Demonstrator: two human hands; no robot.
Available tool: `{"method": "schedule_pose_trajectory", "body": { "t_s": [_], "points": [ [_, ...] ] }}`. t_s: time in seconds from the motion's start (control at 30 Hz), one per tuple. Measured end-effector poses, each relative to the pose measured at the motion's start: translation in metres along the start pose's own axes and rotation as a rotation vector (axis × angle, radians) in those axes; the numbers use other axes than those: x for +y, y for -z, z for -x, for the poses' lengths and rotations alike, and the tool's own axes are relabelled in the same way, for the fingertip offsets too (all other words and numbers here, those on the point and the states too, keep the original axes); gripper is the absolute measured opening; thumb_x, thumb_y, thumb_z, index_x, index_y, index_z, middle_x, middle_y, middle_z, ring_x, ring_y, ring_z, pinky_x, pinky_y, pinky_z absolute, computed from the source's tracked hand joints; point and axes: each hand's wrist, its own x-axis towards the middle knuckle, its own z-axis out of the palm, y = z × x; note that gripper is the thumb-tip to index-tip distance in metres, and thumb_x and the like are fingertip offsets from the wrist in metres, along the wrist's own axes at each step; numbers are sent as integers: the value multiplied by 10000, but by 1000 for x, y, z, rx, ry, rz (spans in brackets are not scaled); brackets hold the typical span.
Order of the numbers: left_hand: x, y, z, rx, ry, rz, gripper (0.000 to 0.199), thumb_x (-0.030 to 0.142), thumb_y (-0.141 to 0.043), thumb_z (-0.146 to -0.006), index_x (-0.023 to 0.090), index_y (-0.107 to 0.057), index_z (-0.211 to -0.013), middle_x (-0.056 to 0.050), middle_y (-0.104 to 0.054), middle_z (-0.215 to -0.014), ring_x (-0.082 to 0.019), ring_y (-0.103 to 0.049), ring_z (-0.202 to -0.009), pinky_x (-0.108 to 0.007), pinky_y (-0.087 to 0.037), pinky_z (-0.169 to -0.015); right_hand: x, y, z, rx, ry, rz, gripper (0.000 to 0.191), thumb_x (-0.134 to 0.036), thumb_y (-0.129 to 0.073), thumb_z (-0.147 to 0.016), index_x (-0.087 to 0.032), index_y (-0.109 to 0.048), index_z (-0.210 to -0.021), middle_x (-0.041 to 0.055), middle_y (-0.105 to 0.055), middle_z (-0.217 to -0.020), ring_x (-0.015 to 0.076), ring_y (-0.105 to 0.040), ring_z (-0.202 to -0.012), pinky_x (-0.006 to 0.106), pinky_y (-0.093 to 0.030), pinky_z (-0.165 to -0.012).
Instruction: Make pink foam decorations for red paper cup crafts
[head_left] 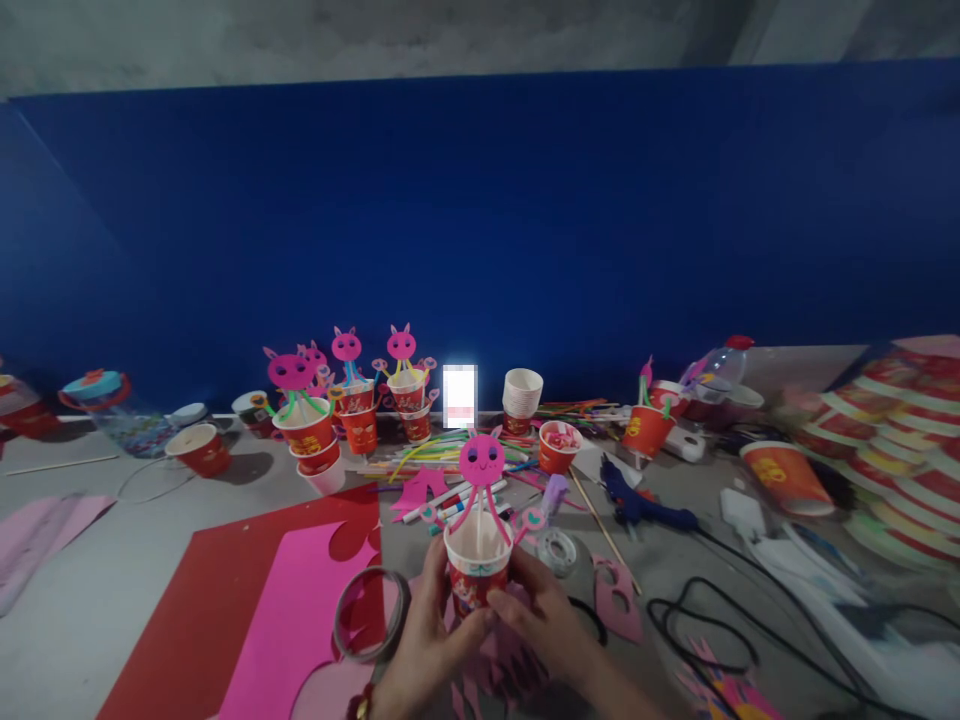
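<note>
Between my two hands, near the table's front, is a red paper cup [480,580] with a white rim. A pink paper animal face [481,462] with ears, eyes and a smile rises from it on a white stick, with pink pipe-cleaner arms at its sides. My left hand [439,615] wraps the cup's left side, its thumb toward the front. My right hand [540,610] grips the other side, thumb on the cup's front. Just right of the cup lies a roll of clear tape [556,552]; a larger tape roll [369,612] lies left of my left hand.
Finished-looking cup figures [301,430] stand at the back left. Markers [450,505] and pipe cleaners lie mid-table. A blue glue gun [645,505] trails a black cord on the right, near stacked red cups [900,450]. Red sheets [217,590] and pink sheets [292,610] cover the left front.
</note>
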Motion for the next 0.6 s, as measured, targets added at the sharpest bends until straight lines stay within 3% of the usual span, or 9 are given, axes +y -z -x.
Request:
{"method": "schedule_pose_trajectory", "body": {
  "t_s": [0.13, 0.27, 0.43, 0.6],
  "points": [
    [8, 0, -7, 100, -3, 9, 739, 355, -786, -767, 228, -452, -1414, -133, -477, -1460, -334, -444, -1348, -412, -383, -1111, -5, 3, -2, 36, -9, 38, 450, -396, -584, -892, -195, -575, -1296, 113, -690, -1106, 256, -650, -977, 379, -535, -876],
    [24, 2, -16, 149, 106, 166, 642, 372, -791, -760, 205, -529, -1322, -131, -603, -1323, -319, -563, -1225, -416, -449, -1037, -14, 5, -5, 33, -15, 71, 450, -443, -545, -928, -203, -559, -1309, 113, -686, -1096, 237, -658, -942, 374, -543, -865],
    [44, 4, -19, 149, 195, 327, 487, 361, -762, -791, 215, -604, -1228, -105, -645, -1270, -308, -579, -1207, -420, -451, -1023, -10, 2, -5, 74, 11, 81, 383, -455, -554, -934, -221, -618, -1230, 112, -683, -1154, 256, -649, -1038, 370, -525, -910],
    [55, 7, -18, 136, 145, 302, 466, 339, -747, -815, 209, -601, -1238, -111, -644, -1267, -301, -582, -1199, -416, -444, -1026, 0, -1, -6, 84, 9, 72, 337, -488, -534, -939, -194, -675, -1023, 83, -710, -944, 227, -661, -864, 320, -528, -775]
  ]
}}
